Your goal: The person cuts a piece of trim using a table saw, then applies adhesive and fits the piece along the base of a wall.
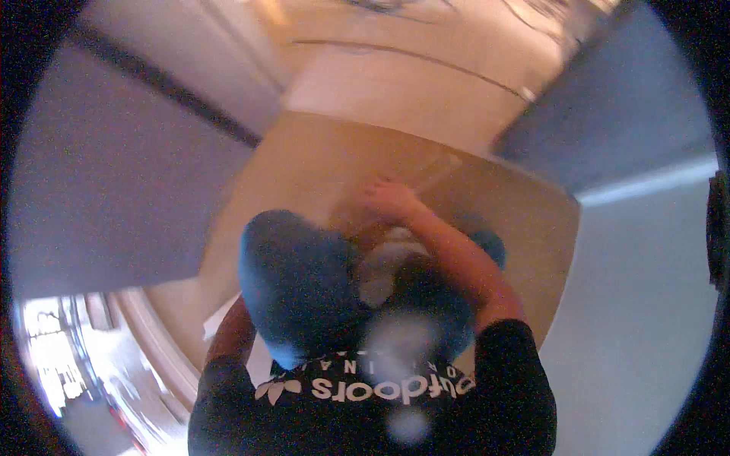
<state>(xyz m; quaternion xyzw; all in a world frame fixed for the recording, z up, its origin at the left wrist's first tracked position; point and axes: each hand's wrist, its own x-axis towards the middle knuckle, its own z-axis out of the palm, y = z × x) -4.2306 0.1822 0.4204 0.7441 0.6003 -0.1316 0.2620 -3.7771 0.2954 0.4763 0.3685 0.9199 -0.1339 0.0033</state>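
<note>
While the right hand (391, 201) is lying low over the brown surface (304, 156), its fingers are pointing forward and to the left, and the forearm is slanting in behind it from the lower right. Blur is covering the fingers, so I cannot tell whether they are spread, closed together or clamped on something, nor whether the palm is touching the surface beneath.

Just beyond this hand and to its right, a faint pale strip (442, 173) is showing, its long axis running diagonally away, forward and right. Its line is therefore going roughly across the fingers' direction, and the hand is sitting by its nearer end with a small gap seeming to separate them. Whether it is a loose thing or only a sheen, I cannot tell.

Of the two hands, the right is clearly the nearer: the left arm (234, 330) is dropping well behind and to the left, outside the left knee (285, 251), which is hiding its hand and anything it may be holding. Nearer the body from the right hand, a greyish shape (388, 262) is showing dimly between the legs, too smeared to name.
</note>
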